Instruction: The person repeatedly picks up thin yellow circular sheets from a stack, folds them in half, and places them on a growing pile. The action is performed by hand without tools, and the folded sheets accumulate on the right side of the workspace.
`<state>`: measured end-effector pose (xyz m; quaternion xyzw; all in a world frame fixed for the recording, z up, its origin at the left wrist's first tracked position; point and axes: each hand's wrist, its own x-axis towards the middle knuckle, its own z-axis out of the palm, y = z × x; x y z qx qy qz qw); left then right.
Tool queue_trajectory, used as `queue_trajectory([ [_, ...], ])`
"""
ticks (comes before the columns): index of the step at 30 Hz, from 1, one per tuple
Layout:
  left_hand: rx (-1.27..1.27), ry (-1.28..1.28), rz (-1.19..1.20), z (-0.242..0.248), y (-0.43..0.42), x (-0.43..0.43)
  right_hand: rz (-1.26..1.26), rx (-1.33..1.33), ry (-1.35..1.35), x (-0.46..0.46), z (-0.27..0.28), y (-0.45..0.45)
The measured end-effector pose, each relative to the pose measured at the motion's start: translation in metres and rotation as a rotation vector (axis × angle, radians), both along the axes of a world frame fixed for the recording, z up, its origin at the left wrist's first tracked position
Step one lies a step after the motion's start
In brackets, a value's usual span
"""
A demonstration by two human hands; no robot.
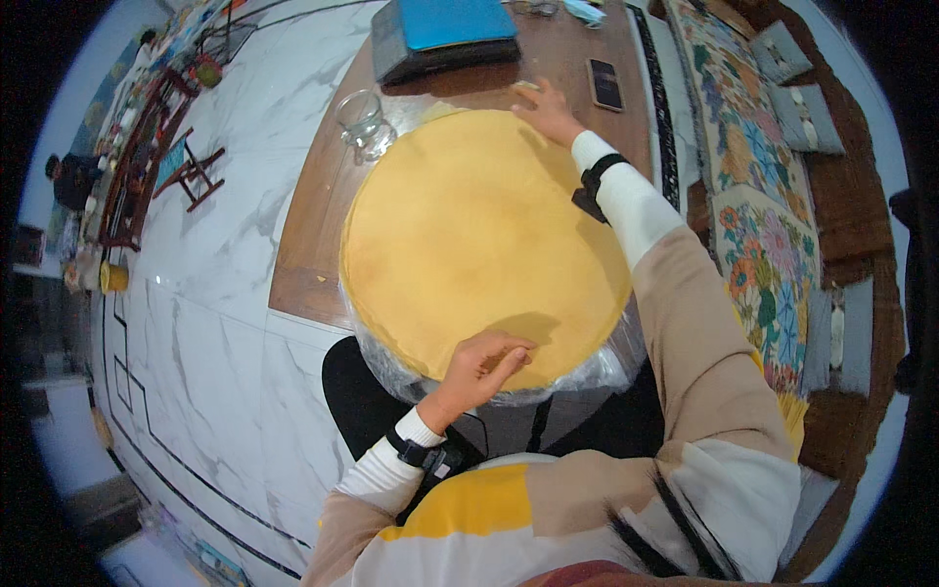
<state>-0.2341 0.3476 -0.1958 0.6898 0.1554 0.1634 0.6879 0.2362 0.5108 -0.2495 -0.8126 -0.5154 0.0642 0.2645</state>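
Note:
A broad round stack of thin yellow pancakes (477, 235) lies before me, with clear plastic film (392, 370) showing under its near edge. Over that near edge is my left hand (473, 370), thumb and fingers drawn together, with nothing visible in them. My right hand (546, 114) reaches past the far right edge of the stack. At its fingertips is a small pale scrap (525, 86); whether the fingers grip it or only touch it, I cannot tell. A torn bit of yellow sheet (442, 111) juts out at the stack's far edge.
The wooden table (315, 253) also bears a glass cup (359, 114), a black case with a blue folder (458, 26) on top, and a phone (604, 84). A floral-covered bench (766, 271) stands to the right. On the left floor is a folding stool (187, 169).

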Motion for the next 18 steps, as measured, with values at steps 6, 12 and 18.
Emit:
queue_trajectory([
  [6,0.155,0.015,-0.083,-0.008,0.003,0.008,-0.048,0.053,-0.071,0.023,-0.028,0.037],
  [12,0.341,-0.089,-0.072,-0.023,0.004,0.010,-0.023,0.491,1.050,-0.065,0.082,-0.055],
  [18,0.328,0.029,-0.055,-0.031,-0.007,0.005,0.570,0.466,1.455,-0.226,0.240,-0.211],
])
